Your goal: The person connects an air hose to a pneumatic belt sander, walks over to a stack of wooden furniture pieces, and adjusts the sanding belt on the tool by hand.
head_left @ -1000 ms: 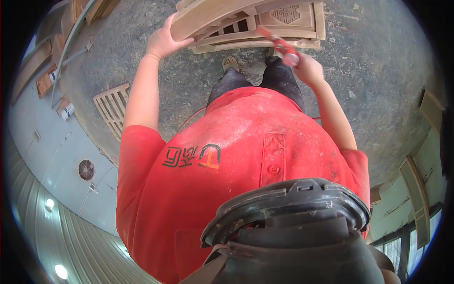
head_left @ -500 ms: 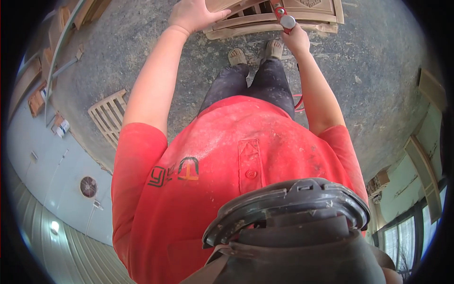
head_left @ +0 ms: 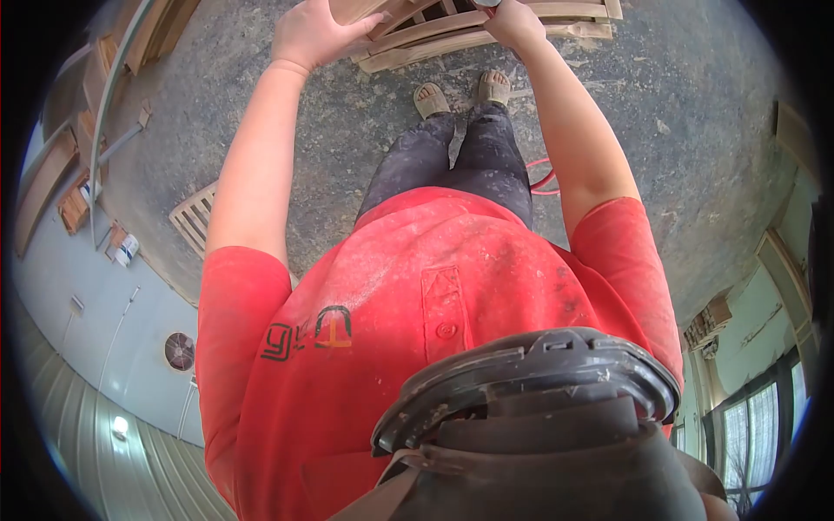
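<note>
- Black gear sits closest to view, far back from both hands, over a dusty red shirt.
- The 2 hands are apart, at the top edge of view. The left hand lies on a pale board, thumb spread; its fingertips are cut off, so I cannot tell how tightly it holds.
- The right hand is curled round a tool, of which only a sliver shows.
- A firm, flat left hand should steady the board best, with the thumb well clear of the tool; an easy right wrist should give even control.
- Between and just below the hands run the long rails of a wood panel, openings beyond them.
- A red hose lies below the right hand; slack, clear of the 2 sandals, seems safest.
- Well below the left hand, a slatted frame lies on the floor.
- Farther off on that side is a wall fan.
</note>
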Tool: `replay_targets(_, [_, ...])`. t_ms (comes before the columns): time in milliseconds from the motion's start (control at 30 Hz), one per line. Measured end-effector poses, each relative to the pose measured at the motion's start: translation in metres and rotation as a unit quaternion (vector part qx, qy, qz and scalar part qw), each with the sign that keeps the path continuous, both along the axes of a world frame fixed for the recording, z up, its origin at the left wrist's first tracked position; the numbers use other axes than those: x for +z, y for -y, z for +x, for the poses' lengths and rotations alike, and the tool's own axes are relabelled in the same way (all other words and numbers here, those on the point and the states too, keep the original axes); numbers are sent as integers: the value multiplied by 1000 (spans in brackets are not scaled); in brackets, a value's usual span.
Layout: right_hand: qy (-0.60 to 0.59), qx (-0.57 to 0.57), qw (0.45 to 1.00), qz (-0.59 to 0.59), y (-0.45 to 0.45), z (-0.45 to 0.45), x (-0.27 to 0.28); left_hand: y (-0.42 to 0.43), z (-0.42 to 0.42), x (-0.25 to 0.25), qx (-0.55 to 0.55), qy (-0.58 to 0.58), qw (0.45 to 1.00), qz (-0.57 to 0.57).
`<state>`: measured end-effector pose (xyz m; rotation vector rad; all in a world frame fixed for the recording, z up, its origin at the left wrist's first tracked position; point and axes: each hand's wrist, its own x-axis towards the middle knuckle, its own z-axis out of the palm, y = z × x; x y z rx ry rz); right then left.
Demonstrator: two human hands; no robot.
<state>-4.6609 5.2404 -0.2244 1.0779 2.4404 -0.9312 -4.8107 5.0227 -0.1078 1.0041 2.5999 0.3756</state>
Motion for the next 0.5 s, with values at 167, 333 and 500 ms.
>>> replay_targets(167, [-27, 87, 996, 23, -15, 13, -32, 2, -2, -6, -13, -23, 999, 28])
replay_targets(333, [-20, 80, 996, -37, -26, 45, -33, 0, 0, 0, 12, 5, 1000, -6])
replay_targets(500, [-56, -3, 981, -188, -36, 83, -1, -4, 7, 8, 17, -3, 1000, -2])
